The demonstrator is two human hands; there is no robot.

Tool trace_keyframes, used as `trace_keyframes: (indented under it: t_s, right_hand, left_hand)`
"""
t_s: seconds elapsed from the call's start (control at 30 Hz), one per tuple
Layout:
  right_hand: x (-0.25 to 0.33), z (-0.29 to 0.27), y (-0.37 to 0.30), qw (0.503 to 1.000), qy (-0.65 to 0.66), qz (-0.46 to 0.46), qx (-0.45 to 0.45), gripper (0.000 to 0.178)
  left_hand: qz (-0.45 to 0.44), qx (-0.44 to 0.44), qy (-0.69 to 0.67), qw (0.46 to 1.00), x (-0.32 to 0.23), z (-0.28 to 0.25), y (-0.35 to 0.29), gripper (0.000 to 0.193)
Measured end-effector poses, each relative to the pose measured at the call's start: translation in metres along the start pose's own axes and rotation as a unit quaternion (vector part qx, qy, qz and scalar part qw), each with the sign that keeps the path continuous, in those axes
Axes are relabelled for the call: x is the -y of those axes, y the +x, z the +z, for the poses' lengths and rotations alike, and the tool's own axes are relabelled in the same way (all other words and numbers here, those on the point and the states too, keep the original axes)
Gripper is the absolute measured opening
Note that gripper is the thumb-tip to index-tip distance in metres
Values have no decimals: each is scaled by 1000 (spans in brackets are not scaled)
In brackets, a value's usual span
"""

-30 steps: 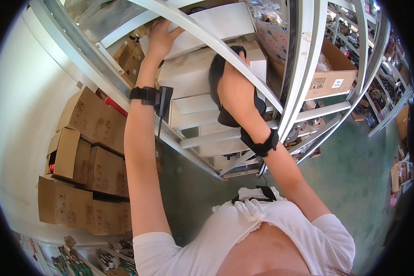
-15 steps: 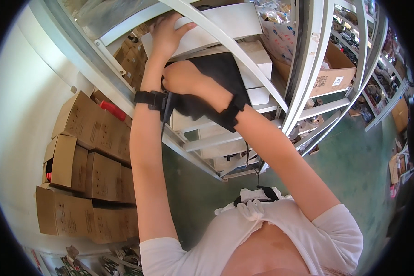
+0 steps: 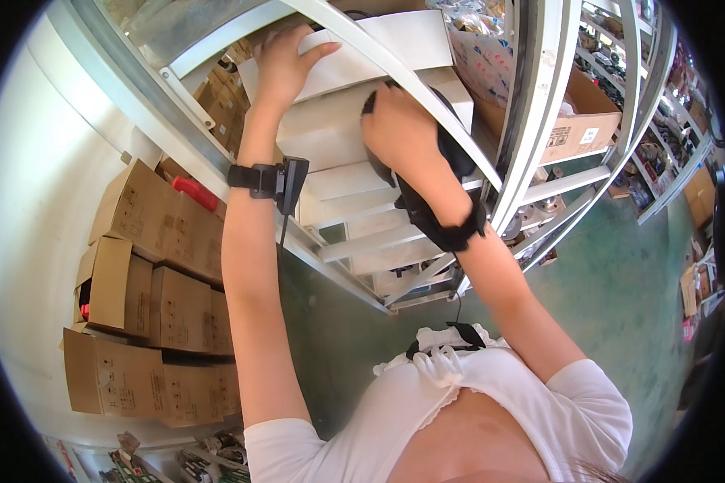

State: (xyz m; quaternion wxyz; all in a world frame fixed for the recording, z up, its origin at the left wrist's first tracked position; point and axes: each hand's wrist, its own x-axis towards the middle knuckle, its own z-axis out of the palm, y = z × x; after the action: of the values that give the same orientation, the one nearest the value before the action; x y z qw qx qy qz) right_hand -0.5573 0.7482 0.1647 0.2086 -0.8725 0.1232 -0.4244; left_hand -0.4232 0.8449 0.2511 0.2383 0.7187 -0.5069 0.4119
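Note:
My left hand [image 3: 282, 71] is at the end of the top white box [image 3: 415, 44], its fingers curled over the upper edge and its thumb along the face. Beneath that box is another white box [image 3: 322, 129]. In front of it, to the right, my right hand [image 3: 408, 127] is closed on a black cloth [image 3: 459, 157]. Part of the cloth shows past the knuckles, and more hangs below the palm. My fingertips are partly hidden behind the hand.
A slanting white rack brace [image 3: 435, 101] crosses in front of the boxes, beside an upright post [image 3: 540, 105]. Right of it stands an open carton [image 3: 576, 133]. Brown cartons [image 3: 181, 310] are stacked against the left wall. A black wrist device [image 3: 270, 180] trails a cable.
My right hand has swept to the right with the black cloth, uncovering the front of the lower white box. The left hand stays on the top box.

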Motion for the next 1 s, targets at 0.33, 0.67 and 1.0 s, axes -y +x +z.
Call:
trace_keyframes:
  t_s: [0.33,0.67,1.0]
  right_hand:
    - [24,21,25,986,-21,-128,108,27]
    - [65,37,33,927,40,-309,207,16]
    - [-18,46,-53,895,266,-282,219,26]
  left_hand:
    - [3,-5,88,996,18,-8,1,36]
    - [-31,9,29,999,3,-9,3,38]
    - [-21,28,44,998,-34,-18,-9,31]
